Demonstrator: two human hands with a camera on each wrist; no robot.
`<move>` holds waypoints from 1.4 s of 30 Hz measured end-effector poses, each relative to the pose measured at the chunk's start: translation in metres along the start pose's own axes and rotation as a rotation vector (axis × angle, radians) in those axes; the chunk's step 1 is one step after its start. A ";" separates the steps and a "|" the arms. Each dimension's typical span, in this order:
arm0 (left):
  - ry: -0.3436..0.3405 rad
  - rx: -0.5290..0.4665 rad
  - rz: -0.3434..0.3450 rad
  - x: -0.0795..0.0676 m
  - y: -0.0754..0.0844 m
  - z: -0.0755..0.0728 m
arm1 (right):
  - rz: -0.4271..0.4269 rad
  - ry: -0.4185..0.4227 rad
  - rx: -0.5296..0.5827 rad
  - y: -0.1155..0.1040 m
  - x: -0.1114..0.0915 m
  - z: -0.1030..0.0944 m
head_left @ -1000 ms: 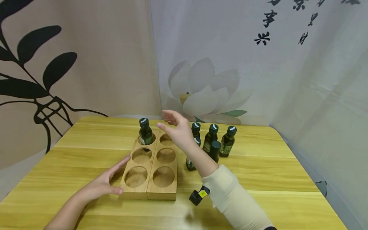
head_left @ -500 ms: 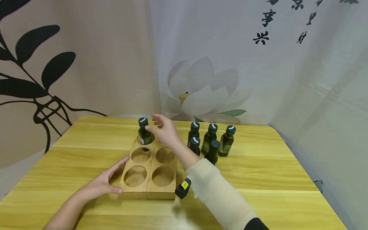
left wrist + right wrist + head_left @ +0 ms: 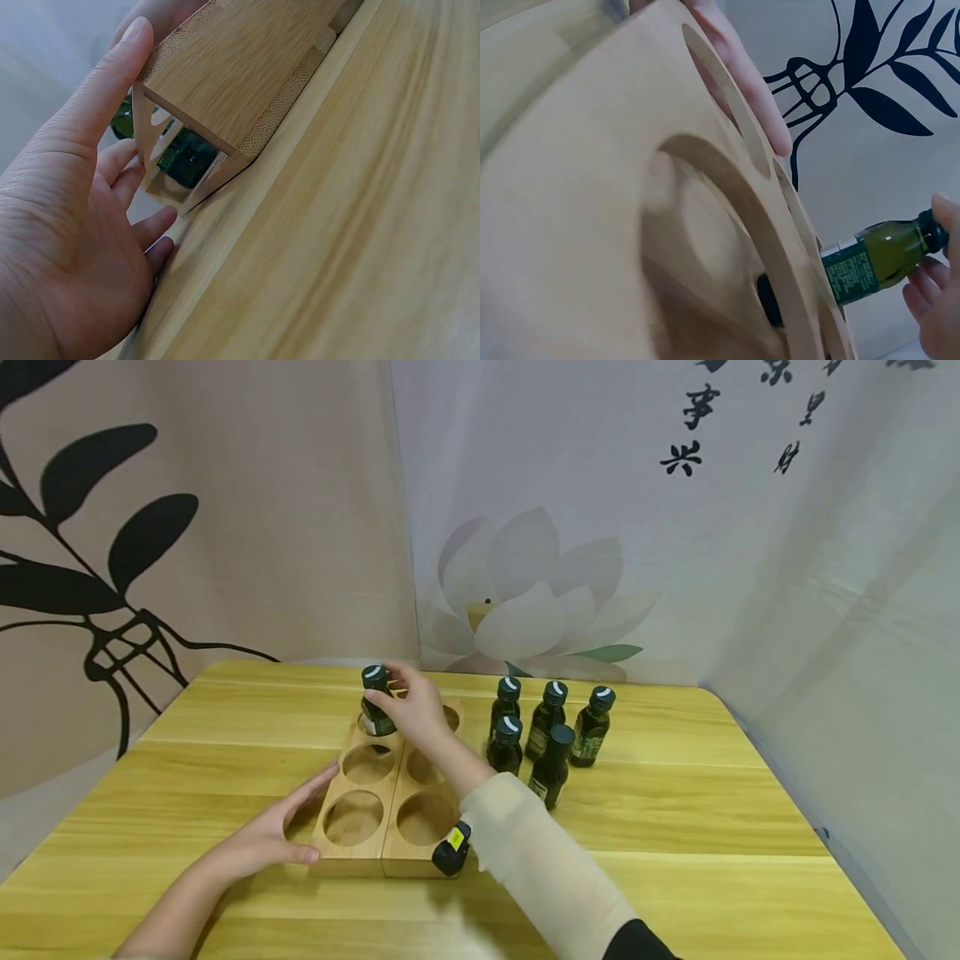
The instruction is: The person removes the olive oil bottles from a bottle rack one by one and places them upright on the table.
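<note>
Two wooden bottle racks (image 3: 392, 810) with round holes lie side by side, left of centre. In the far left hole stands a small dark green glass bottle (image 3: 380, 718), whose black cap and label show in the right wrist view (image 3: 874, 259). My right hand (image 3: 416, 706) pinches this bottle near its cap and neck, fingers behind and thumb in front. My left hand (image 3: 262, 843) rests against the left rack's left side, with fairly straight fingers (image 3: 315, 785) along it and the thumb at the near corner. The left wrist view shows that hand (image 3: 97, 180) beside the rack (image 3: 247, 60).
Several similar upright bottles (image 3: 550, 718) stand close together on the wooden table (image 3: 712, 827), right of the racks. One nearer bottle (image 3: 551, 768) has a plain cap top. Behind the table hangs a printed curtain (image 3: 300, 527). The right forearm crosses over the right rack.
My right hand has moved left over the racks to the bottle in the far left hole, and its fingers have closed on it. My left hand has stayed in place.
</note>
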State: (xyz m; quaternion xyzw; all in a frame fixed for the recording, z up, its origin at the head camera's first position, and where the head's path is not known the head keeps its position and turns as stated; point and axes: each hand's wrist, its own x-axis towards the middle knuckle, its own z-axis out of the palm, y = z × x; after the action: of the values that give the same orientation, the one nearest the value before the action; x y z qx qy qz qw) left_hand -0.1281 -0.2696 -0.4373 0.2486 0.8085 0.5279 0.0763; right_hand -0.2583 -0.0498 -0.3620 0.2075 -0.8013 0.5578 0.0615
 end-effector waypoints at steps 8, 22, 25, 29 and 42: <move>0.001 0.009 -0.003 0.000 -0.005 0.000 | -0.011 0.034 0.019 0.003 0.003 0.007; 0.004 -0.009 -0.008 0.000 -0.006 -0.001 | -0.048 0.048 0.013 -0.002 0.002 0.004; 0.004 -0.010 0.001 0.000 -0.006 -0.001 | -0.067 0.065 0.001 -0.003 0.002 0.000; 0.004 -0.006 0.013 0.000 -0.006 -0.001 | -0.100 0.096 0.000 -0.007 0.003 -0.004; 0.001 -0.015 0.023 0.000 -0.003 0.001 | -0.243 0.164 0.036 -0.036 0.003 -0.022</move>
State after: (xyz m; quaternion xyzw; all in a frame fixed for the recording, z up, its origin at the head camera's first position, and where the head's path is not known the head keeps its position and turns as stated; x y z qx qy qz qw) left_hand -0.1284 -0.2701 -0.4406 0.2571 0.8016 0.5350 0.0717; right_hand -0.2500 -0.0405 -0.3214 0.2579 -0.7525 0.5754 0.1902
